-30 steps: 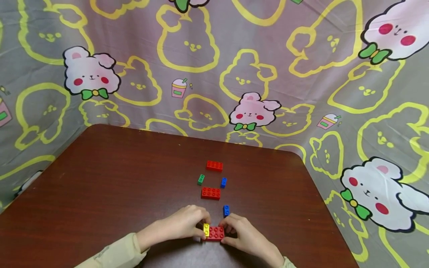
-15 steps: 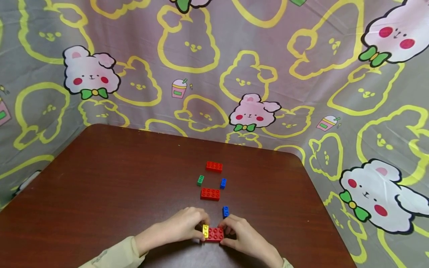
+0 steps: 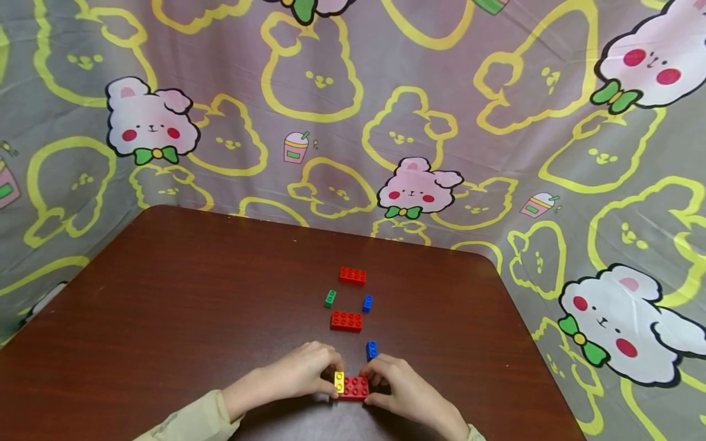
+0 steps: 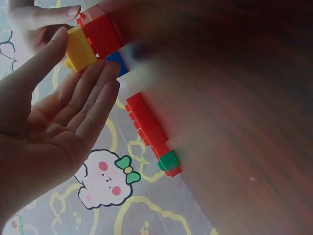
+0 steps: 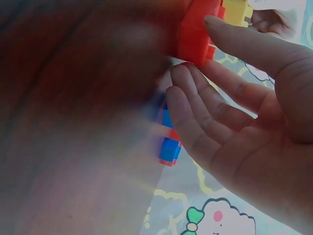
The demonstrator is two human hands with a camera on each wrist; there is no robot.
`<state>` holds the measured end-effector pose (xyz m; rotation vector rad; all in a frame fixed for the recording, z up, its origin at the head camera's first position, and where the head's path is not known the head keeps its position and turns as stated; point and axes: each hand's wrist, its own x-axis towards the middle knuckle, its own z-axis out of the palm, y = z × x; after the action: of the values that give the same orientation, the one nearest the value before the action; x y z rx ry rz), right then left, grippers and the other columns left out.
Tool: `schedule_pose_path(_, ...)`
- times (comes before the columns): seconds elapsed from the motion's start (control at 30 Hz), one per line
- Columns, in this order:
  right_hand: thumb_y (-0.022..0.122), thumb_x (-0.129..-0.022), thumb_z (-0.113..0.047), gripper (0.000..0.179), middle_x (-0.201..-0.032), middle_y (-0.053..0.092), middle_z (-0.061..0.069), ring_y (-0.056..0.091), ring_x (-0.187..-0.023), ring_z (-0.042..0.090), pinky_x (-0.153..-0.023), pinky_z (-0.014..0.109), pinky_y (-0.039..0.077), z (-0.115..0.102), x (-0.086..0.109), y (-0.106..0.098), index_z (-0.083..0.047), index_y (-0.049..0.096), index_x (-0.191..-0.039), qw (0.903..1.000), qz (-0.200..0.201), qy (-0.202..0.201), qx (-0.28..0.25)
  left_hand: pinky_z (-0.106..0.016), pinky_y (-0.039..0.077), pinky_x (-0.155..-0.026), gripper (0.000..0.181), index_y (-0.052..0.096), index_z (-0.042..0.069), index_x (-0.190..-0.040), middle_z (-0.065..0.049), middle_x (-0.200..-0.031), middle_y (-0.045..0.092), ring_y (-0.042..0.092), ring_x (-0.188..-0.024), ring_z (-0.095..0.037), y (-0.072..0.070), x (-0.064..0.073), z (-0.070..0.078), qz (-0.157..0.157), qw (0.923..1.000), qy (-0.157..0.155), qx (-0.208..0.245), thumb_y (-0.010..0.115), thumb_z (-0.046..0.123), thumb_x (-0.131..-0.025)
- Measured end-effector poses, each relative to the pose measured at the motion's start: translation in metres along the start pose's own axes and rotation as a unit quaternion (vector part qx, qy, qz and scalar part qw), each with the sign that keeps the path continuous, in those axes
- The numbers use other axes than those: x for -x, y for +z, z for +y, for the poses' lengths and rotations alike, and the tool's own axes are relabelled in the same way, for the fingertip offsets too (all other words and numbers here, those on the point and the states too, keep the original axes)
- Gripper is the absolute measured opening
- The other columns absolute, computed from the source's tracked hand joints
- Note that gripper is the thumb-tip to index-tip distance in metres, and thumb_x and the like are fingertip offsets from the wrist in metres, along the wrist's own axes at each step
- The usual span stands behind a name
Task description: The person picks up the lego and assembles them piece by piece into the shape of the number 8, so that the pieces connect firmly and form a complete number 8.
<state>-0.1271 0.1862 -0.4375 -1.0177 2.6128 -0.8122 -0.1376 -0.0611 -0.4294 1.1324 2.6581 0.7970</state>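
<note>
A red toy brick [image 3: 356, 388] lies near the front of the table, with a small yellow brick [image 3: 339, 382] on top of its left end. My left hand [image 3: 302, 372] pinches the yellow brick between thumb and fingers, as the left wrist view shows from close by. At the other end, my right hand [image 3: 405, 387] holds the red brick, thumb at the near side and fingers at the far side. Just beyond the right fingers is a small blue brick [image 3: 372, 350].
Farther back on the brown table [image 3: 220, 288] lie a long red brick [image 3: 346, 321], a green brick [image 3: 330, 299], another blue brick [image 3: 368, 303] and a second long red brick [image 3: 352, 275]. A patterned cloth [image 3: 331, 141] hangs around the table's far and side edges.
Both hands keep their hold on the yellow and red bricks, with hardly any movement. The head view has shifted very slightly.
</note>
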Motion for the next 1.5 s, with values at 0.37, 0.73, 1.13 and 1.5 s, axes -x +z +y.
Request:
schedule_pose_path(0.37,0.078,-0.083,-0.009,0.026,-0.097,0.069,0.008,0.066,-0.082,0.012,-0.072,0.023,0.056,0.005,-0.003,-0.016,-0.004,0.066,-0.105,0.9977,0.058,-0.035,0.007,-0.014,0.044,-0.063,0.022,0.074,0.013,-0.086,0.007,-0.082,0.071,0.055,-0.071,0.002,0.0,-0.003,-0.001,0.007,0.9998,0.012,0.012,0.087,0.024,-0.072)
schedule_pose_path(0.73,0.079,-0.083,-0.011,0.027,-0.099,0.069,0.008,0.067,-0.084,0.017,-0.073,0.025,0.058,0.018,-0.013,-0.023,-0.004,0.067,-0.106,0.9967,0.078,-0.019,0.004,-0.013,0.043,-0.061,0.02,0.073,0.014,-0.084,0.007,-0.078,0.07,0.055,-0.069,0.003,0.002,-0.004,-0.001,0.007,0.9998,0.013,0.016,0.087,0.023,-0.072)
schedule_pose_path(1.13,0.08,-0.082,-0.015,0.031,-0.098,0.067,0.004,0.065,-0.085,0.015,-0.074,0.024,0.057,0.026,-0.021,-0.025,-0.006,0.067,-0.109,0.9971,0.072,0.012,0.02,-0.014,0.043,-0.061,0.02,0.073,0.014,-0.083,0.006,-0.077,0.07,0.054,-0.068,0.003,0.002,-0.004,-0.001,0.007,0.9998,0.013,0.012,0.087,0.023,-0.072)
schedule_pose_path(1.5,0.081,-0.082,-0.015,0.031,-0.099,0.068,0.007,0.066,-0.085,0.017,-0.075,0.025,0.057,0.035,-0.025,-0.023,-0.004,0.067,-0.107,0.997,0.075,0.013,0.016,-0.014,0.042,-0.06,0.02,0.073,0.015,-0.083,0.008,-0.077,0.07,0.052,-0.067,0.004,0.002,-0.004,0.0,0.0,0.9999,0.011,0.008,0.087,0.024,-0.072)
